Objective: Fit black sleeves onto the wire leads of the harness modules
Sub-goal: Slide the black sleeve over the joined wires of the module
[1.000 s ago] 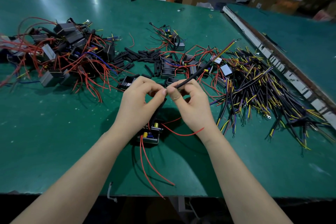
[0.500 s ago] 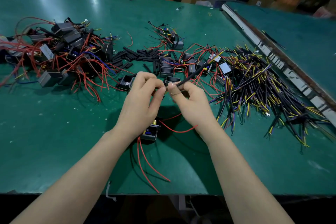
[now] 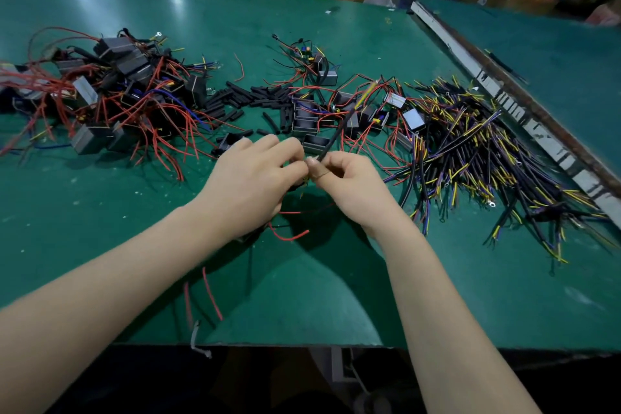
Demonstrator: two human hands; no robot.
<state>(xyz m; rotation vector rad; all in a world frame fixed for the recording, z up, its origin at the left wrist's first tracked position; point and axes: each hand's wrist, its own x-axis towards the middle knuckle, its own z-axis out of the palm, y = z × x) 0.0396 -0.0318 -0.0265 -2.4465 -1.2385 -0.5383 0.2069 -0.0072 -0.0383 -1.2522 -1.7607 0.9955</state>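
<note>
From the head view, both hands meet over the middle of the green surface point(image 3: 100, 222). The right hand point(image 3: 349, 185) pinches a black sleeve point(image 3: 332, 139) between thumb and curled fingers; the sleeve rises up and away to the right, with a yellow wire point(image 3: 366, 94) showing beyond its far end. The left hand point(image 3: 255, 178) has its fingers curled, fingertips touching the right thumb at the sleeve's near end, pinching something too small to make out. Red leads point(image 3: 289, 237) trail out below the hands toward the near edge. Loose black sleeves point(image 3: 248, 99) lie scattered behind the hands. A heap of modules with red wires point(image 3: 111, 101) sits at the left, and a pile of black and yellow leads point(image 3: 487, 158) at the right.
</note>
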